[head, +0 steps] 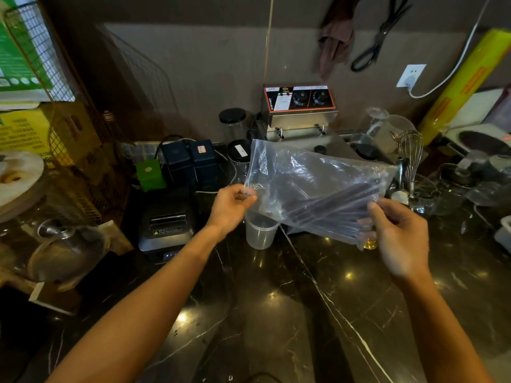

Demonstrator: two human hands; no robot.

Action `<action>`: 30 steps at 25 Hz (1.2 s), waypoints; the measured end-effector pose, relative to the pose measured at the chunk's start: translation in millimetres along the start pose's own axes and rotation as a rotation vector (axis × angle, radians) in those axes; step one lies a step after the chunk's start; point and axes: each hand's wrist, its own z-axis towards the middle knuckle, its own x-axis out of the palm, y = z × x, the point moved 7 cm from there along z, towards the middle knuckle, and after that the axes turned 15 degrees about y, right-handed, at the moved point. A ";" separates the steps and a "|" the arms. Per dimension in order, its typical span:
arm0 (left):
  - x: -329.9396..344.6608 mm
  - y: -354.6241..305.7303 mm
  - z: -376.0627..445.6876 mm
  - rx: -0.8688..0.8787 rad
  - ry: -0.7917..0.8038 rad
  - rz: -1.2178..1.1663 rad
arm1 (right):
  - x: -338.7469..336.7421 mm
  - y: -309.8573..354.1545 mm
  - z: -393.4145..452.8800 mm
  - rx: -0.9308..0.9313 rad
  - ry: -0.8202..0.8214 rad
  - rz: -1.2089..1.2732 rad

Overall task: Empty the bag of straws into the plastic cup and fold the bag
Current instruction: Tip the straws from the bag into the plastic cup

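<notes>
1. Left hand (232,207): fingers (249,199) pinched together on the left edge of the bag, just above the plastic cup. A thin-film pinch, thumb against fingertips; the rest of the hand holds nothing.

2. Right hand (398,233): fingers curled round the lower right end of the bag, clamped through the film on the ends of the straws. It sits to the right of the cup and a little nearer the camera.

3. Bag (301,175): clear, thin plastic, crinkled, held in the air between both hands, slanting up and away from the cup towards the back wall. Judged very light, limp and slippery; it will sag and collapse wherever it is not held. Best taken by an edge or corner in a pinch, as the left hand has it. Which end is the opening cannot be told.

4. Straws (331,201): dark, long and thin, bundled inside the bag, lying slantwise with their lower ends at the right hand, right of the cup. Judged light and fairly stiff, prone to slide as a bunch once the bag tips; gripping them through the film keeps them in check.

5. Plastic cup (260,230): translucent, upright on the desk (276,313), directly below the bag's left part. Judged light and easily knocked over; nothing holds it steady.

6. Receipt printer (166,222): left of the cup, on the desk.

7. Whisk (411,158): right of the cup, behind the right hand, well apart from it.
</notes>
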 end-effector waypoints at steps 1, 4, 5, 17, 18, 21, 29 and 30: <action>2.4 7.0 2.8 -0.021 0.003 -0.019 | 0.2 4.7 5.0 -0.005 0.005 -0.043; 8.4 26.3 4.7 -0.073 0.016 -0.064 | 2.6 18.7 18.1 -0.003 0.007 -0.134; 9.8 33.8 5.1 -0.091 0.023 -0.089 | 5.0 24.2 22.0 -0.006 0.017 -0.150; 16.8 58.6 9.5 -0.197 0.105 -0.047 | 18.6 65.6 51.7 -0.069 0.059 -0.320; 18.3 59.3 9.4 -0.212 0.115 -0.027 | 17.5 64.6 54.1 -0.067 0.056 -0.331; 19.8 62.1 9.6 -0.253 0.119 0.030 | 17.4 70.1 62.0 -0.090 0.056 -0.406; 12.4 64.1 3.1 -0.246 0.047 -0.021 | 31.1 90.6 83.6 -0.138 0.108 -0.465; 13.0 65.5 2.5 -0.245 0.051 -0.018 | 33.6 95.1 87.5 -0.154 0.112 -0.482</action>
